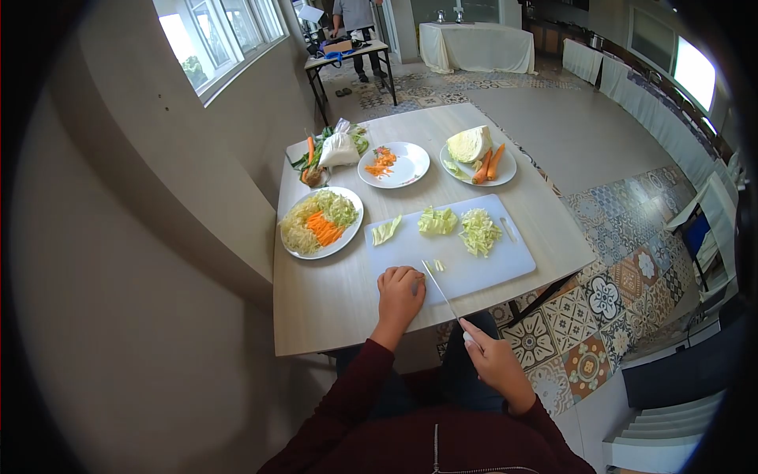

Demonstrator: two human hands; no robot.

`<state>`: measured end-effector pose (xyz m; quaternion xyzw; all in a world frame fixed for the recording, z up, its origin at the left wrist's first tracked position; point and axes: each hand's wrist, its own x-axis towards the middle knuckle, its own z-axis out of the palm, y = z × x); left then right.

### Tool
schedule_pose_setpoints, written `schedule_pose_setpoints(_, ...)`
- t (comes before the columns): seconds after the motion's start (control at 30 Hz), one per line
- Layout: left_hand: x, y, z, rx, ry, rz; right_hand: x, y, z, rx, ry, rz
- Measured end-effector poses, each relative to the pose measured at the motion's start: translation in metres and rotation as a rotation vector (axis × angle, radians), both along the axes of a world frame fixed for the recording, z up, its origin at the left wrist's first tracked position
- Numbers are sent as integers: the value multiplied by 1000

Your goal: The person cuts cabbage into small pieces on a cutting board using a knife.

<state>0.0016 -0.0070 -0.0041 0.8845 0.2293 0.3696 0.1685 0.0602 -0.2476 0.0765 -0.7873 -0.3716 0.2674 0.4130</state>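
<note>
My right hand (491, 357) grips the pale handle of a kitchen knife (440, 291), its blade pointing away from me over the front of the white cutting board (493, 268). Just left of the blade, my left hand (401, 299) presses down at the board's front left with fingers curled together; whatever is under them is hidden. A few pale green slivers (439, 265) lie beside the knife tip. Farther back on the board are a cabbage leaf piece (387, 231), a stack of cabbage leaves (437, 221) and a heap of shredded cabbage (479, 233).
Left of the board stands a plate (357, 207) of shredded cabbage and carrot strips. Behind are a plate with carrot scraps (407, 175), a plate (511, 170) holding half a cabbage and carrots, and a white plastic bag (339, 148) among vegetables. A person (355, 24) stands by a far table.
</note>
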Motion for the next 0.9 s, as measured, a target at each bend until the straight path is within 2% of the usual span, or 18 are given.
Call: schedule_pose_setpoints(0.9,1,0,0,-47,25,24,4,-3,-2,-24,5,15)
